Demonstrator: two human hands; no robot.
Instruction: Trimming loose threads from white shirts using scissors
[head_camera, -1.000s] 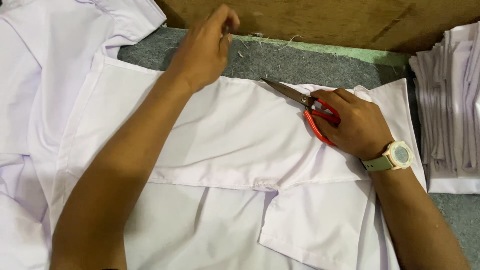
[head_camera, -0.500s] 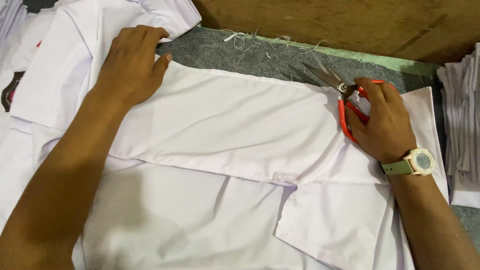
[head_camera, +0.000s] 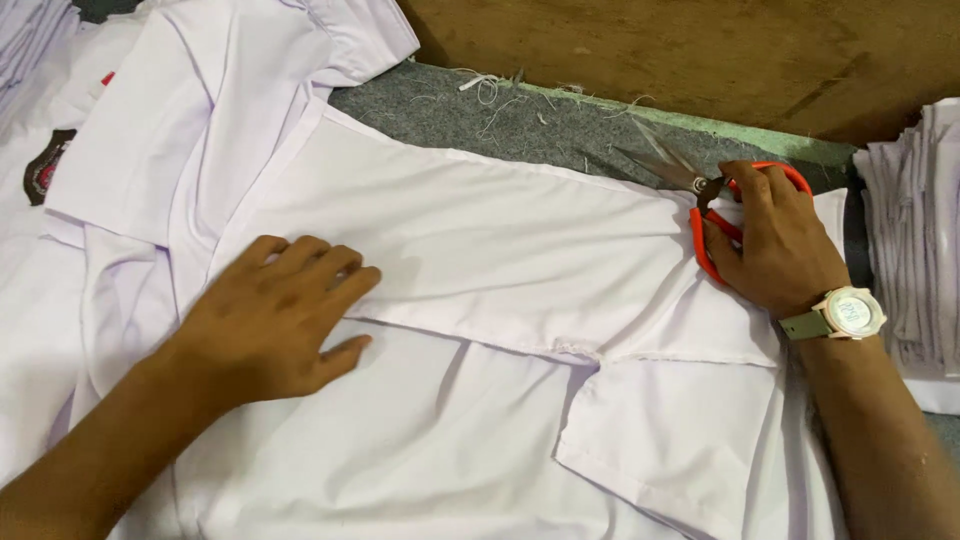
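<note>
A white shirt (head_camera: 520, 240) lies spread over the grey table. My left hand (head_camera: 275, 320) rests flat on the shirt's front, fingers apart, holding nothing. My right hand (head_camera: 775, 245), with a wristwatch (head_camera: 845, 315) on its wrist, grips red-handled scissors (head_camera: 700, 195) at the shirt's right edge. The blades point up and left over the grey surface and look slightly parted. A shirt pocket (head_camera: 670, 440) lies below the right hand.
A stack of folded white cloth (head_camera: 915, 230) stands at the right. More white shirts, one with a dark badge (head_camera: 45, 165), lie at the left. Loose thread scraps (head_camera: 490, 90) litter the grey table (head_camera: 500, 125) by a brown board (head_camera: 680, 50).
My left hand has come down from the shirt's upper left to its middle and lies flat there. My right hand with the scissors has stayed at the right edge.
</note>
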